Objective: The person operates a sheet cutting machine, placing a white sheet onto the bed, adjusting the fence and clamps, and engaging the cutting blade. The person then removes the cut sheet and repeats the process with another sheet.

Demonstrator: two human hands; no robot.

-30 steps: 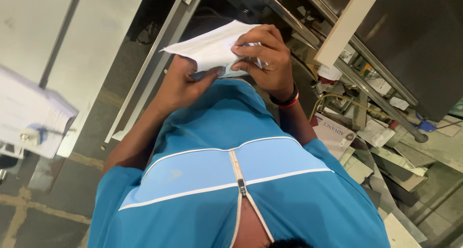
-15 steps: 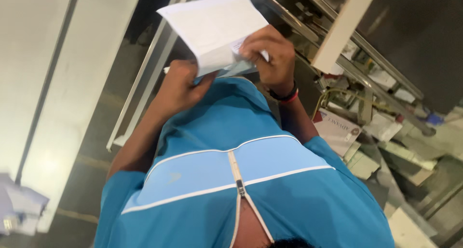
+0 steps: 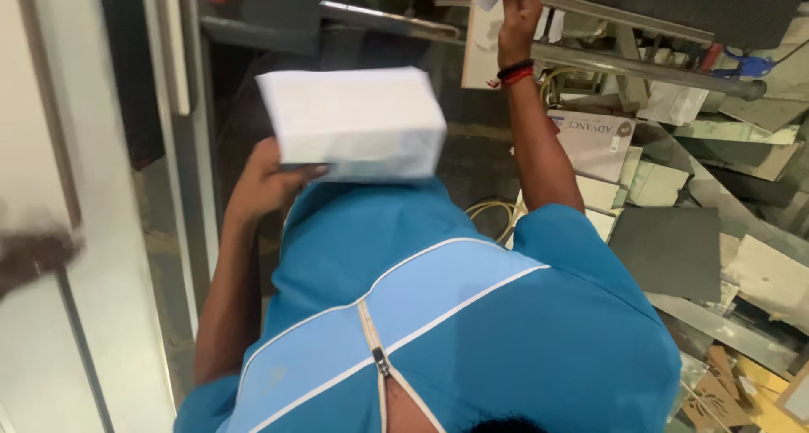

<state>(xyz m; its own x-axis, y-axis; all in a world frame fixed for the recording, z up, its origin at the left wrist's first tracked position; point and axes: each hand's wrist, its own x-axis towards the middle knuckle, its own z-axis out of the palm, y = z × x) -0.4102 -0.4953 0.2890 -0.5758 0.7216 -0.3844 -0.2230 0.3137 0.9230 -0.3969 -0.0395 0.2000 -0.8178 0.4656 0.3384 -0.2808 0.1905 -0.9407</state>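
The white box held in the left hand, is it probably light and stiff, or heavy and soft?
The white box is probably light: the left hand alone supports it from below. Its straight edges suggest stiffness. Resting on one hand, it may tip.

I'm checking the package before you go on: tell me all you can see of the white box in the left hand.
The white box is a plain rectangular block, apparently wrapped in white paper or thin film, with soft, slightly rounded edges and no visible marking. It looks closed and undamaged. It lies roughly level, long side across the view, raised in front of the blue shirt. The left hand supports it from below at its left end; nothing else touches it.
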